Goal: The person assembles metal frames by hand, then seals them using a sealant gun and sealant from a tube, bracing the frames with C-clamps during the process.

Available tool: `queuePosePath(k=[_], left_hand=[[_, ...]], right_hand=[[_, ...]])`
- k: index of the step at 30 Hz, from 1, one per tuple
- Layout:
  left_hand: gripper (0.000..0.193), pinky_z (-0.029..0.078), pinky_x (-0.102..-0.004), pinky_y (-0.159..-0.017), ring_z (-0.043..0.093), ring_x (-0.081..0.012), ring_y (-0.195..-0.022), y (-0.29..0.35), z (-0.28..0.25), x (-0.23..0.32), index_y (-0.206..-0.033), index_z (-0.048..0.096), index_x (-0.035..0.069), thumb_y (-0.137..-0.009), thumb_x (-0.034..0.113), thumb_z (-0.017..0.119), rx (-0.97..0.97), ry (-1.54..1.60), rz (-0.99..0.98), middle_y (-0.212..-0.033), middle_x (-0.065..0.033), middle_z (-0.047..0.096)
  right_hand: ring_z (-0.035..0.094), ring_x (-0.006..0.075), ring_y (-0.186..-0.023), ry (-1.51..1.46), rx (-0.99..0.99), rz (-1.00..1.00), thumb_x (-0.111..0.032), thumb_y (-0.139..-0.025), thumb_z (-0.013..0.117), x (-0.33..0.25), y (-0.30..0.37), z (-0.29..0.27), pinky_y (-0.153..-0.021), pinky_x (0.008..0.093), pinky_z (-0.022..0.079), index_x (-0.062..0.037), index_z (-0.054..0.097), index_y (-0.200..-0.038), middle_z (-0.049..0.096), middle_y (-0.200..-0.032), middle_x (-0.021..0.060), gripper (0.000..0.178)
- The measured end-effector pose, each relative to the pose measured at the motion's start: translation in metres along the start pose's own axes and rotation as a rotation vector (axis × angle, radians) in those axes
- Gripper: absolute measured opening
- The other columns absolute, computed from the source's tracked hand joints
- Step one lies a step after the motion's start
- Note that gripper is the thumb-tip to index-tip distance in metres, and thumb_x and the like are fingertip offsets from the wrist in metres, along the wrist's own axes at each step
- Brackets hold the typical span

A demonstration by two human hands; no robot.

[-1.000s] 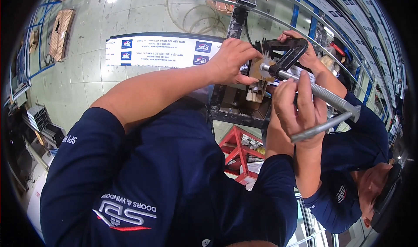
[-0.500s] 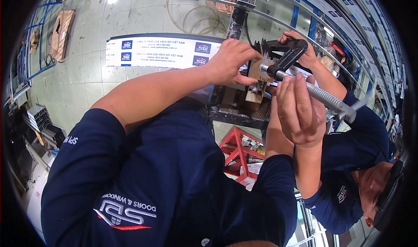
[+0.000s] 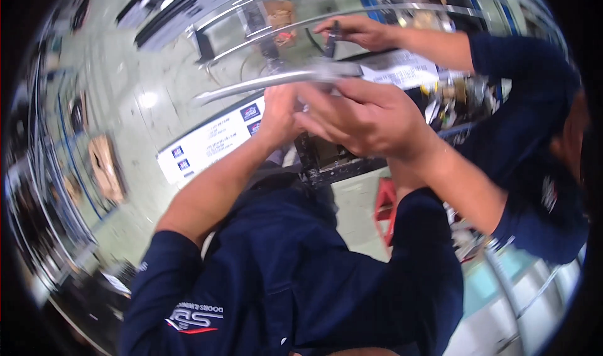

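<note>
My left hand point(image 3: 279, 114) is at the near edge of a long profile point(image 3: 217, 136) under white printed film. Its fingers are blurred and partly covered by a co-worker's near hand point(image 3: 377, 117). My right forearm point(image 3: 407, 172) runs up behind that co-worker's hand, which hides my right hand. A silver bar point(image 3: 257, 83), smeared by motion, lies across the view just above my left hand; it looks like the turning bar of the screw clamp. The co-worker's far hand point(image 3: 361, 32) is at a dark part of the clamp point(image 3: 334, 39).
Below the profile is a black metal frame point(image 3: 345, 172), with a red stand point(image 3: 384, 208) beneath it. The co-worker's sleeve point(image 3: 527, 61) takes up the right side. Brown wrapped material point(image 3: 105, 167) lies on the floor at left; long dark profiles point(image 3: 182, 17) lie beyond.
The view has swung round and blurred. The clamp's silver screw pointed to the lower right before; a silver bar now reaches left over my left hand. My left thumb and fingers, spread earlier, are now partly covered.
</note>
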State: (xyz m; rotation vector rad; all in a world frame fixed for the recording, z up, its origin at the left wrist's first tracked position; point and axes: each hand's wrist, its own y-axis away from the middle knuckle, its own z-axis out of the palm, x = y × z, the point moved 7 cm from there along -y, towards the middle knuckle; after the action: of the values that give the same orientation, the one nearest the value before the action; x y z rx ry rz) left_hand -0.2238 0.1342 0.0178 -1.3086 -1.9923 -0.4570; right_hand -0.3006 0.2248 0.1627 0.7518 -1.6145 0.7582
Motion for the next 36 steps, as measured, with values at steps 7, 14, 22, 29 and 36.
queuePosePath(k=[7, 14, 22, 29, 36], left_hand=[[0.026, 0.052, -0.033, -0.095, 0.069, -0.0175, -0.102, 0.042, 0.014, -0.045, -0.124, 0.069, 0.004, -0.099, 0.012, 0.065, -0.115, -0.302, 0.208, -0.113, -0.0093, 0.073], [0.054, 0.045, -0.036, -0.1, 0.056, -0.0211, -0.116, 0.007, 0.012, 0.001, -0.138, 0.049, -0.001, -0.093, 0.01, 0.077, -0.018, 0.186, -0.257, -0.13, -0.0142, 0.058], [0.056, 0.035, -0.0402, -0.111, 0.051, -0.023, -0.126, 0.005, 0.01, 0.014, -0.145, 0.038, 0.002, -0.097, 0.001, 0.067, -0.054, 0.276, -0.135, -0.139, -0.0154, 0.052], [0.051, 0.038, -0.0387, -0.11, 0.053, -0.0227, -0.123, 0.005, 0.01, 0.016, -0.141, 0.041, 0.001, -0.096, 0.0, 0.066, -0.05, 0.182, -0.186, -0.136, -0.0141, 0.056], [0.041, 0.042, -0.0363, -0.104, 0.058, -0.0205, -0.115, 0.006, 0.003, -0.012, -0.133, 0.048, 0.0, -0.097, 0.0, 0.066, -0.041, 0.023, -0.026, -0.125, -0.0113, 0.063]], right_hand=[[0.068, 0.0173, -0.09, -0.652, 0.37, 0.6, -0.019, -0.102, 0.064, 0.033, -0.003, 0.003, -0.084, 0.0277, 0.054, -0.0033, 0.066, -0.098, 0.063, -0.1, 0.0024, 0.016], [0.068, 0.0163, -0.092, -0.529, -0.103, 0.415, -0.014, -0.101, 0.064, -0.001, -0.035, 0.045, -0.082, 0.0325, 0.053, -0.0037, 0.059, -0.101, 0.061, -0.099, 0.0032, 0.012], [0.068, 0.0156, -0.094, -0.298, -0.237, 0.447, -0.013, -0.1, 0.064, 0.018, -0.049, 0.04, -0.082, 0.0326, 0.053, -0.0036, 0.058, -0.104, 0.06, -0.1, 0.0036, 0.012], [0.067, 0.015, -0.096, -0.129, -0.306, 0.408, -0.013, -0.1, 0.065, 0.021, -0.06, 0.028, -0.082, 0.0326, 0.053, -0.0035, 0.057, -0.106, 0.06, -0.101, 0.0039, 0.013], [0.067, 0.0143, -0.097, 0.026, -0.346, 0.328, -0.012, -0.099, 0.065, 0.004, -0.054, 0.021, -0.082, 0.0327, 0.053, -0.0035, 0.057, -0.108, 0.059, -0.103, 0.0042, 0.015]])
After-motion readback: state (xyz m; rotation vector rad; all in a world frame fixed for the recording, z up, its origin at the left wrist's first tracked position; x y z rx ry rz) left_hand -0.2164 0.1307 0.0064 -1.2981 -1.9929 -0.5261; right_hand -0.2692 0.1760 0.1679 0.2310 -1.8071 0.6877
